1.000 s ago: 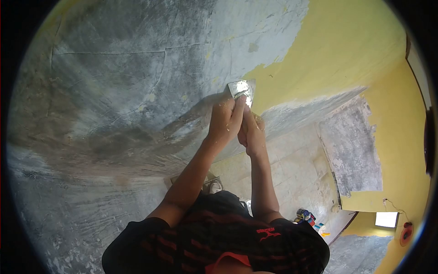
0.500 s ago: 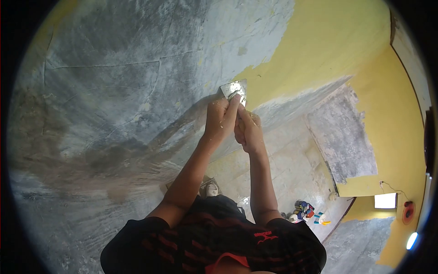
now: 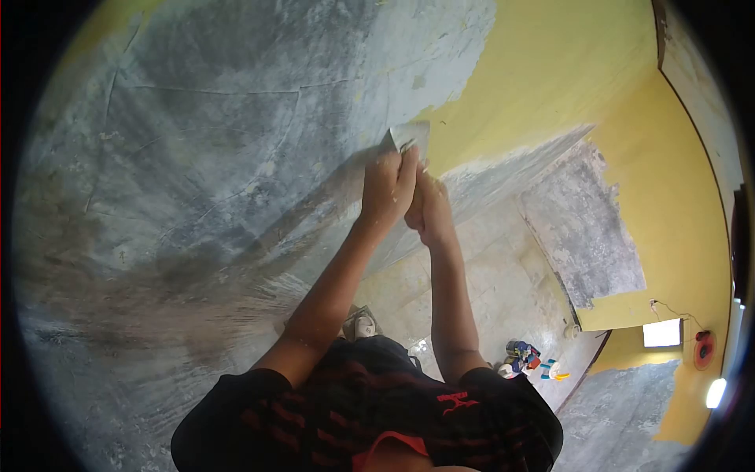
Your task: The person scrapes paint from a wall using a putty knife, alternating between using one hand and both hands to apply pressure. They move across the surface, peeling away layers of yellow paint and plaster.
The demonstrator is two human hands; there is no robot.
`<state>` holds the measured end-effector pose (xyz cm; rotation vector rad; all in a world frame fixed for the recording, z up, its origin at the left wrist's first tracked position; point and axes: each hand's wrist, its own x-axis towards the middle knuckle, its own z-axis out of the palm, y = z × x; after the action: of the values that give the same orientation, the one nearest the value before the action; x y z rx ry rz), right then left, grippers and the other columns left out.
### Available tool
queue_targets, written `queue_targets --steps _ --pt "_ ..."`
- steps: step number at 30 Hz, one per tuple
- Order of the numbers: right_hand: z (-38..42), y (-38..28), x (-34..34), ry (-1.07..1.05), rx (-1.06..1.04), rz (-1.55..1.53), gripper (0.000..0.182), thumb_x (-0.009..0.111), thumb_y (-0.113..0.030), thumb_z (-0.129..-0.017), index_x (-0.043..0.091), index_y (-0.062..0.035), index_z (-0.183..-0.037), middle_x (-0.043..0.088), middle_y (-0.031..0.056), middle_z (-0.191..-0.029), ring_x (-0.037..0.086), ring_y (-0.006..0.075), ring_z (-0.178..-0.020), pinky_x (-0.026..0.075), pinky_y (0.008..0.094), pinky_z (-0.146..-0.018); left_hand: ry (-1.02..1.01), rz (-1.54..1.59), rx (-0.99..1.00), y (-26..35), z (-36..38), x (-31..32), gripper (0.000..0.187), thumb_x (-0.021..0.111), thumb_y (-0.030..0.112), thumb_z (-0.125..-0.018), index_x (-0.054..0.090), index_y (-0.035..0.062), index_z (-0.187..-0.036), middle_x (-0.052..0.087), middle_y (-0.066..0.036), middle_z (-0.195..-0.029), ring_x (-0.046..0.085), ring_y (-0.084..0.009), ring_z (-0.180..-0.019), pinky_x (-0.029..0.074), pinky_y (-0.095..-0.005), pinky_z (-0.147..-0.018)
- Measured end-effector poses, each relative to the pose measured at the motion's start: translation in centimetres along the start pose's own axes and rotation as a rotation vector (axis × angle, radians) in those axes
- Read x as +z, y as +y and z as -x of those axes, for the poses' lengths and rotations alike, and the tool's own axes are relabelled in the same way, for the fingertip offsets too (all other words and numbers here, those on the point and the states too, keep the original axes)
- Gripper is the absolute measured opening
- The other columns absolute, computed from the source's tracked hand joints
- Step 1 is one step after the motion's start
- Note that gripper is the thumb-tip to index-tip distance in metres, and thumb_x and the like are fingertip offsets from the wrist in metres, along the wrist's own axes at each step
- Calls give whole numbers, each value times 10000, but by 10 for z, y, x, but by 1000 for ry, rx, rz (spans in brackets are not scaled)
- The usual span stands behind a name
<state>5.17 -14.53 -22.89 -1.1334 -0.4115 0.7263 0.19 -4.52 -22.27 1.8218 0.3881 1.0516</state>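
A metal scraper (image 3: 410, 135) has its wide blade against the wall, at the border between bare grey plaster (image 3: 417, 75) and yellow paint (image 3: 550, 75). My left hand (image 3: 387, 185) is closed around the scraper's handle, with the thumb up near the blade. Just below and to the right, my right hand (image 3: 429, 206) is closed on the same handle, touching my left hand. The handle itself is mostly hidden by the fingers. Small pale flakes stick to the skin.
A second wall (image 3: 582, 228) on the right has a scraped grey patch. On the pale floor (image 3: 495, 275) lie a dark bag-like pile (image 3: 519, 358) and a blue-and-yellow item (image 3: 555, 371). A red round object (image 3: 703, 350) is at the far right. My shoe (image 3: 365, 326) shows below.
Both hands and the scraper have moved slightly up along the paint's edge. The view has shifted a little, and both hands keep their hold.
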Motion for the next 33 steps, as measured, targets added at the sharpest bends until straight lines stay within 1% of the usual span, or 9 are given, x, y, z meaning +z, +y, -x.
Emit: queue_targets --steps 3,5,10,12,14,17,26,28,33 --pt "1 25 -4 13 66 -6 487 529 -386 -1142 503 -164 -710 362 -72 -496 299 59 -359 209 261 -331 19 102 -67 -22 16 -4 493 607 299 -1086 717 -83 -794 704 -249 -696 720 -354 -617 519 -438 -580" --pt "1 30 -3 31 48 13 491 523 -374 -1143 493 -154 -705 351 -72 -498 298 62 -361 215 260 -332 -28 65 -49 -24 16 -8 483 605 329 -1105 718 -55 -835 660 -121 -635 623 -152 -580 476 -373 -558" --pt "0 28 -4 31 38 -5 471 517 -375 -1143 519 -139 -736 359 -68 -498 301 63 -362 222 253 -333 -98 63 -50 -17 7 -13 478 576 323 -1112 715 -45 -841 661 -135 -634 634 -181 -576 480 -378 -562" --pt "2 27 -3 35 57 -37 458 515 -378 -1143 533 -135 -755 366 -66 -500 304 61 -363 224 251 -332 -128 -24 -71 -11 2 -14 505 570 295 -1084 697 -89 -782 668 -289 -694 697 -421 -641 519 -474 -614" --pt "1 23 2 39 87 -106 370 502 -407 -1143 642 -139 -929 420 -65 -530 303 53 -371 210 244 -338 -108 -22 -54 1 -1 -15 503 575 286 -1079 685 -95 -771 656 -297 -689 693 -435 -649 517 -479 -616" --pt "4 14 6 14 113 -171 421 515 -407 -1140 575 -131 -828 398 -55 -512 305 65 -355 229 245 -323 -153 -58 -74 7 -8 -21 501 581 270 -1073 665 -106 -753 644 -310 -689 688 -454 -661 513 -491 -618" --pt "-5 13 26 -105 50 -463 460 433 -474 -1152 594 -146 -872 429 -51 -526 324 75 -366 235 248 -335 -132 -280 62 23 -28 -14 493 594 257 -1058 648 -105 -727 637 -334 -719 680 -503 -718 522 -534 -656" --pt "-15 -2 27 -142 29 -473 466 417 -480 -1154 596 -146 -883 430 -50 -527 328 76 -372 234 249 -341 7 -239 248 34 -43 -3 537 609 311 -1074 604 -106 -736 580 -304 -646 622 -439 -570 466 -489 -565" --pt "-2 -4 12 -164 95 -401 482 423 -469 -1156 592 -145 -841 425 -48 -520 310 79 -367 218 253 -347 -57 -295 157 26 -24 -15 509 610 293 -1081 626 -98 -756 600 -287 -651 637 -405 -575 468 -465 -555"
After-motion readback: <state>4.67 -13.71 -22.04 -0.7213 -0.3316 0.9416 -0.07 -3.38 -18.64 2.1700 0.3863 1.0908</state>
